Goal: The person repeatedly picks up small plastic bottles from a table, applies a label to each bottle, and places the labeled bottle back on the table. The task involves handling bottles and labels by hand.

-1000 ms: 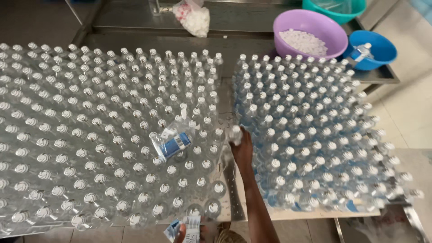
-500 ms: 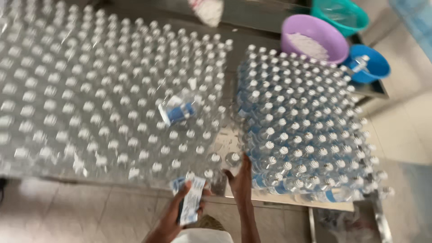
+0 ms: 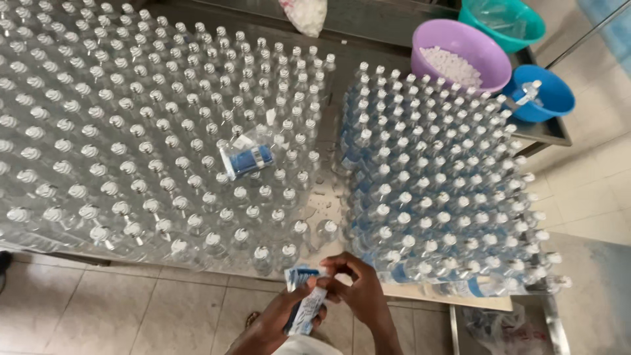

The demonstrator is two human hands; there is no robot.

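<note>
The stack of labels (image 3: 303, 307), thin blue-and-white plastic sleeves, sits at the bottom of the view, just off the near edge of the table (image 3: 420, 304). The left hand (image 3: 279, 322) is wrapped around the stack, while the right hand (image 3: 358, 289) pinches its top edge with fingertips closed. To my eye, peeling one off cleanly calls for a steady clamp below and a light sliding pinch above, since the film looks slick and clingy. Just beyond stand the unlabelled bottles (image 3: 151, 138), clear, ribbed and capped white, packed in close rows. A loose bundle of labels (image 3: 247, 158) lies on their caps. To the right stand the labelled bottles (image 3: 447, 190), blue-banded. Further off are a purple bowl (image 3: 486, 49) of white caps and a blue bowl (image 3: 559, 98).
</note>
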